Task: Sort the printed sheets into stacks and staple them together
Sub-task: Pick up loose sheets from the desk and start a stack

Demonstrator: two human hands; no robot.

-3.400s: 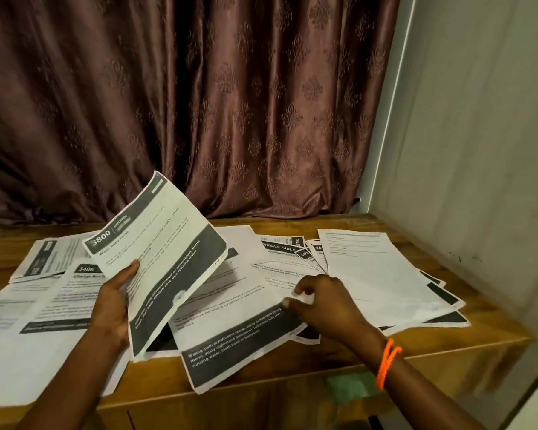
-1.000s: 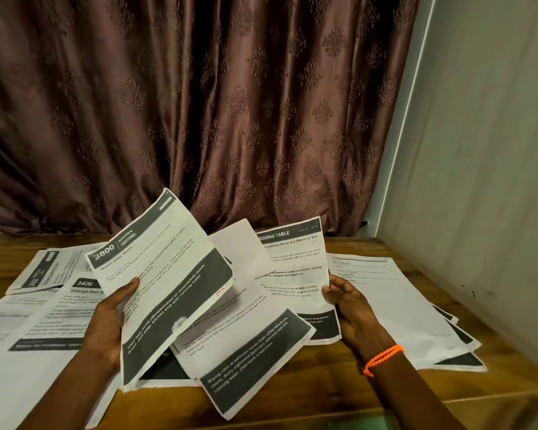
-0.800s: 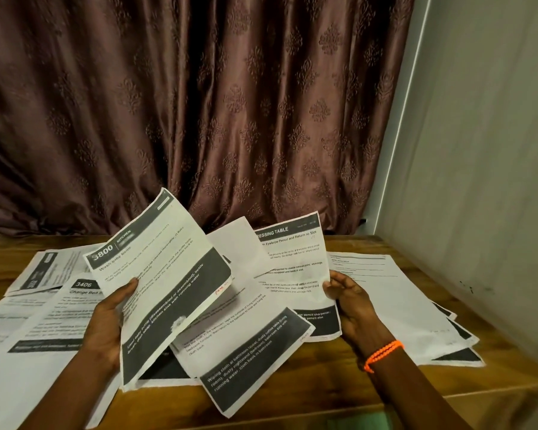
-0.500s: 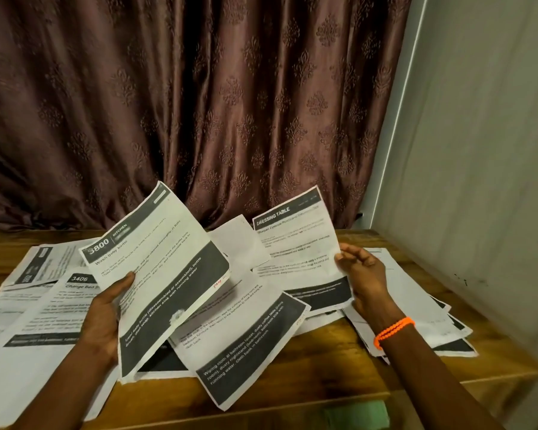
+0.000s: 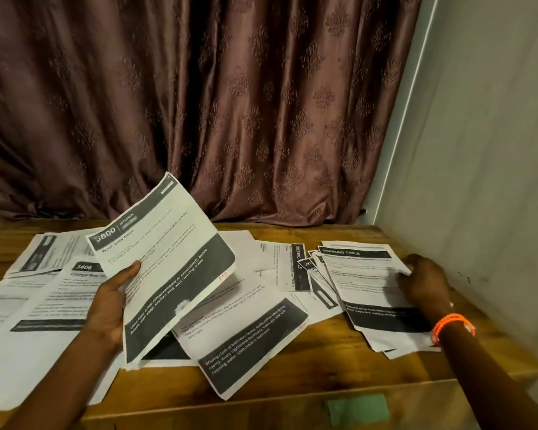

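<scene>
Desk edges: wooden desk (image 5: 339, 364) bounded by curtain (image 5: 230, 103) at the rear and wall (image 5: 479, 181) at the right; front edge runs below the sheets.
Open room: bare wood along the front strip and near the right front corner; rest of the top taken by paper.
Left hand (image 5: 112, 302): grips the kitchen sheet (image 5: 168, 262) — thumb on the printed face, sheet raised and tilted above the desk.
Right hand (image 5: 423, 283): fingers curled on the right edge of the dressing-table sheet (image 5: 367, 283), close to the wall.
Dressing-table sheet: lies atop the right stack (image 5: 392, 342), fanned and uneven.
Centre sheet (image 5: 249, 333): flat, skewed, one corner past the front edge.
Left sheets (image 5: 38, 293): overlapping, flat on the desk.
Sheet finish: white paper, black header and footer bands, white lettering — kitchen sheet slightly curled.
Materials: glossy brown wood grain; embossed maroon curtain in folds; orange band (image 5: 451, 325) on the right wrist.
</scene>
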